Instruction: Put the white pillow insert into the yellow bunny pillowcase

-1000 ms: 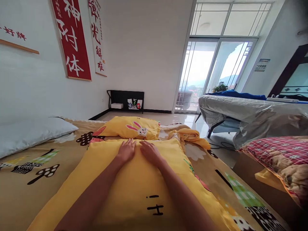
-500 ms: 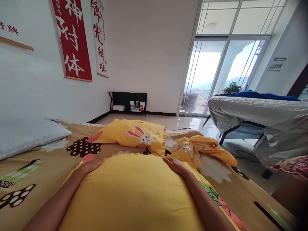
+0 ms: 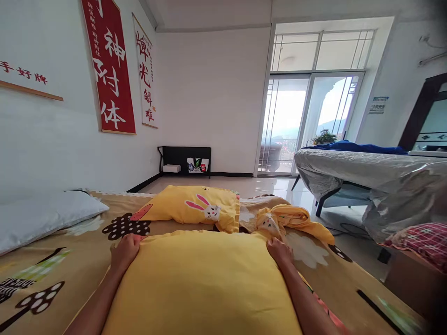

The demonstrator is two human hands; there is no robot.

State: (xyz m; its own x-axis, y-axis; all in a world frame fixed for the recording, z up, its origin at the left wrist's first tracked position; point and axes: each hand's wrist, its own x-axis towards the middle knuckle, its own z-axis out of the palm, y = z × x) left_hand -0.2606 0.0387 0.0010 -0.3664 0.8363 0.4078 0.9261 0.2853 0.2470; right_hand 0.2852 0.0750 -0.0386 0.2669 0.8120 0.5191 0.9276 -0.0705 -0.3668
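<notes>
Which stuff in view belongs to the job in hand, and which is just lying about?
In use:
near yellow pillow
left hand, curled at its far left corner
right hand, curled at its far right corner

Apparently just lying about:
rabbit pillow
white pillow
bunched yellow cloth
red plaid fabric

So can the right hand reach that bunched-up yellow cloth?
Probably yes: the yellow cloth lies just beyond the right hand, with nothing seen between them, though that hand would likely have to release the near pillow first.
</notes>
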